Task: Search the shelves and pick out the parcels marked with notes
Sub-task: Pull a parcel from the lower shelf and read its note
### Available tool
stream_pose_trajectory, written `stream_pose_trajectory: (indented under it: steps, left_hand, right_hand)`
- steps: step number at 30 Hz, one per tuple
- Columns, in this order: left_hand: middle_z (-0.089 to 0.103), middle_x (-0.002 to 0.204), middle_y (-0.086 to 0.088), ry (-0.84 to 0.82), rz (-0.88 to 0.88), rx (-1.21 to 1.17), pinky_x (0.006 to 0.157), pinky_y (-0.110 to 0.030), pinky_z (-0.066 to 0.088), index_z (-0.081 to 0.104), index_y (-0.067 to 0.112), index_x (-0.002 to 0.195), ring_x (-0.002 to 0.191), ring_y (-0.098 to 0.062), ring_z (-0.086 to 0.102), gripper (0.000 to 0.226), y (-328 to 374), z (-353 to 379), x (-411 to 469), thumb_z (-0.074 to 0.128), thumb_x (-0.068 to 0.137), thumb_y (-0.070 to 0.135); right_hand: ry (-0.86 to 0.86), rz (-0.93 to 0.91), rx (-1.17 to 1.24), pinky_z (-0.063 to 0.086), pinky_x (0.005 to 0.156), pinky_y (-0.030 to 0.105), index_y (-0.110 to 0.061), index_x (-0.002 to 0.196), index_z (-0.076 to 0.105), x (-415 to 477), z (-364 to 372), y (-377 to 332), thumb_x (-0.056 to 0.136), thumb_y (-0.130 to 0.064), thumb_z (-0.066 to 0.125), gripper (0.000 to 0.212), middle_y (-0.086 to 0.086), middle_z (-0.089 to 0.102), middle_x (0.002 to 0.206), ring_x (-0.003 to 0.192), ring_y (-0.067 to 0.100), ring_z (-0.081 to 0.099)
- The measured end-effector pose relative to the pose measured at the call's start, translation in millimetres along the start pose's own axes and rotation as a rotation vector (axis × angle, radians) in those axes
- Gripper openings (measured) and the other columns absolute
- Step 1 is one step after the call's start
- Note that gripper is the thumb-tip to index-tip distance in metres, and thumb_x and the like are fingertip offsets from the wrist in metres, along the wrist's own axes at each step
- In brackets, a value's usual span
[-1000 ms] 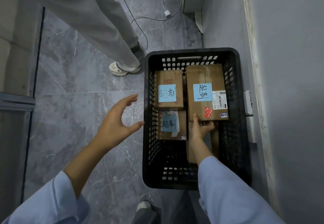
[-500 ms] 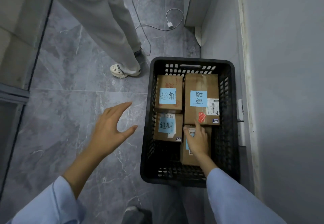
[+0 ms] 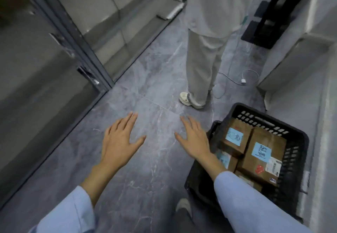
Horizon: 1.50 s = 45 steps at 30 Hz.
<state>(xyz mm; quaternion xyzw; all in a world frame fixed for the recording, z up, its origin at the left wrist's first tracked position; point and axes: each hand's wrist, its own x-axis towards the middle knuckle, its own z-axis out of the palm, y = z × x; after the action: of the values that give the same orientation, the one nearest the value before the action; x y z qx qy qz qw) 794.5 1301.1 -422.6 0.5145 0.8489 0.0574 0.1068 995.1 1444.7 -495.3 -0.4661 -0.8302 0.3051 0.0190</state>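
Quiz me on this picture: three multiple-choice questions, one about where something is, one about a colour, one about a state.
1. Where does the black crate stand?
A) on the floor, right of the right hand
B) on a shelf
C) on a trolley

2. What colour are the notes on the parcels?
A) yellow
B) blue
C) pink

3. How is the right hand?
A) gripping a parcel
B) pinching a note
C) open, holding nothing

Answers: 1 A, the crate sits on the grey tiles at the right of the view; 2 B, the squares with handwriting are blue; 3 C, its fingers are spread straight above the floor.
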Motion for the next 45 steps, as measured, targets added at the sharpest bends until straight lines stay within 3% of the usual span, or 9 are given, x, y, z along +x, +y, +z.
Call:
stream_pose_trajectory:
  steps: [5,10,16,23,33,45]
  left_hand:
    - [0.021,0.161,0.009,0.109,-0.211,0.014,0.112,-0.039,0.02,0.016,0.033,0.155,0.142,-0.02,0.027,0.086,-97.0,-69.4,-52.6,0.023,0.08,0.075]
    - [0.016,0.162,0.01,0.214,-0.382,0.074,0.112,-0.04,0.022,0.014,0.034,0.155,0.143,-0.019,0.025,0.092,-200.6,-147.6,-132.5,0.012,0.076,0.079]
    - [0.015,0.163,0.008,0.345,-0.6,0.123,0.112,-0.04,0.021,0.013,0.031,0.156,0.144,-0.019,0.022,0.08,-314.5,-229.1,-250.8,0.038,0.09,0.069]
    - [0.011,0.163,0.008,0.401,-0.861,0.116,0.114,-0.041,0.022,0.004,0.032,0.156,0.146,-0.019,0.02,0.084,-414.0,-278.7,-402.3,0.034,0.089,0.072]
    - [0.018,0.162,0.007,0.556,-1.184,0.123,0.113,-0.041,0.021,0.009,0.03,0.156,0.145,-0.02,0.023,0.083,-486.6,-306.9,-560.0,0.04,0.09,0.069]
    - [0.017,0.162,0.008,0.652,-1.306,0.147,0.115,-0.041,0.02,0.016,0.03,0.156,0.146,-0.019,0.021,0.08,-608.7,-336.5,-632.0,0.044,0.091,0.065]
  right_hand:
    - [-0.051,-0.245,-0.093,0.021,0.118,0.042,-0.026,0.155,0.022,10.7,7.6,-140.1,0.097,-0.054,0.045,0.068,0.004,0.016,0.163,0.149,0.027,0.014]
    - [-0.103,-0.461,-0.122,0.022,0.117,0.041,-0.025,0.155,0.021,-6.3,22.4,-293.8,0.097,-0.052,0.047,0.07,0.004,0.018,0.163,0.148,0.025,0.019]
    - [-0.124,-0.755,-0.209,0.026,0.115,0.039,-0.025,0.156,0.017,-55.4,50.9,-473.3,0.098,-0.053,0.045,0.071,0.002,0.02,0.162,0.146,0.027,0.021]
    - [-0.198,-1.096,-0.294,0.029,0.115,0.042,-0.026,0.157,0.006,-131.8,103.0,-648.9,0.099,-0.043,0.047,0.073,0.004,0.02,0.161,0.147,0.027,0.02]
    - [-0.305,-1.292,-0.288,0.029,0.115,0.046,-0.029,0.157,0.011,-240.7,190.4,-797.3,0.098,-0.047,0.049,0.072,0.001,0.015,0.163,0.149,0.026,0.016]
    - [-0.402,-1.492,-0.296,0.027,0.114,0.045,-0.027,0.156,0.019,-306.4,289.4,-964.6,0.096,-0.045,0.052,0.07,0.002,0.018,0.163,0.148,0.028,0.016]
